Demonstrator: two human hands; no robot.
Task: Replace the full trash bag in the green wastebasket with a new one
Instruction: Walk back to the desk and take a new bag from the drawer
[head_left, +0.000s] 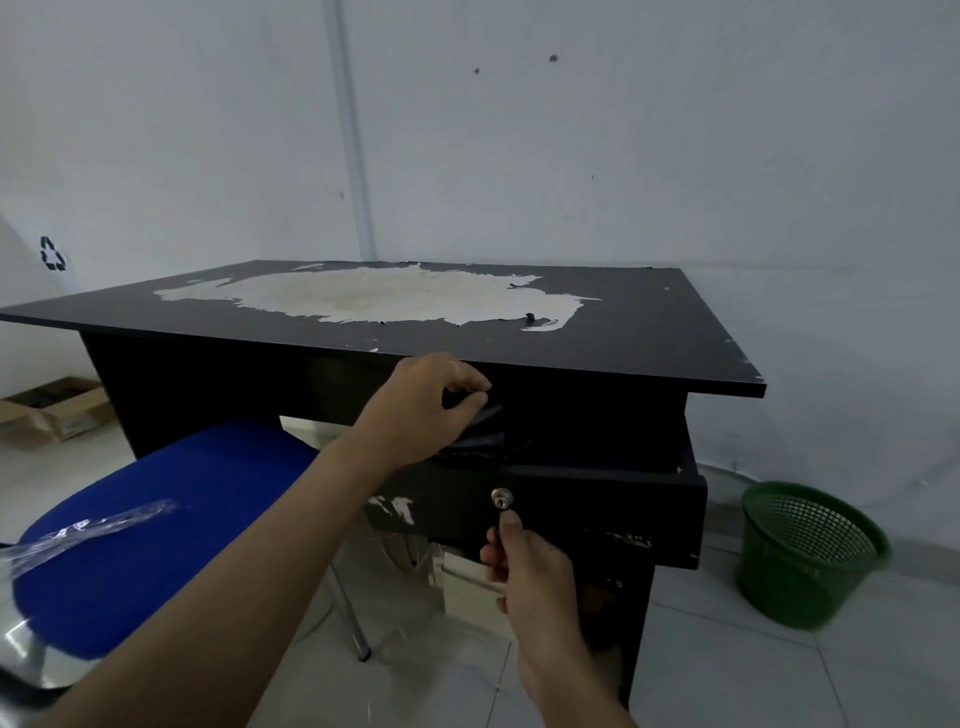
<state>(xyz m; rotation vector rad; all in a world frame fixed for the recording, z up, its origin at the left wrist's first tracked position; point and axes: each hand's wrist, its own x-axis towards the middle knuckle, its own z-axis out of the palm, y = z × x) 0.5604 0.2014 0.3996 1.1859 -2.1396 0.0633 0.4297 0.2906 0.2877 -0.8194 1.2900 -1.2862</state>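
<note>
A green mesh wastebasket (808, 553) stands on the floor to the right of a black desk (623, 332), with no bag visible in it. The desk's drawer (597, 504) is pulled open. My left hand (423, 408) reaches over the drawer and pinches a dark plastic bag (480, 439) that sticks up from inside. My right hand (524, 566) grips the underside of the drawer front, its thumb just below the metal lock (500, 499). The rest of the drawer's inside is hidden.
A blue chair seat (156, 530) stands at the left before the desk, with a strip of clear plastic (83, 530) lying on it. An open cardboard box (49, 410) sits on the floor at the far left. White walls close the corner behind.
</note>
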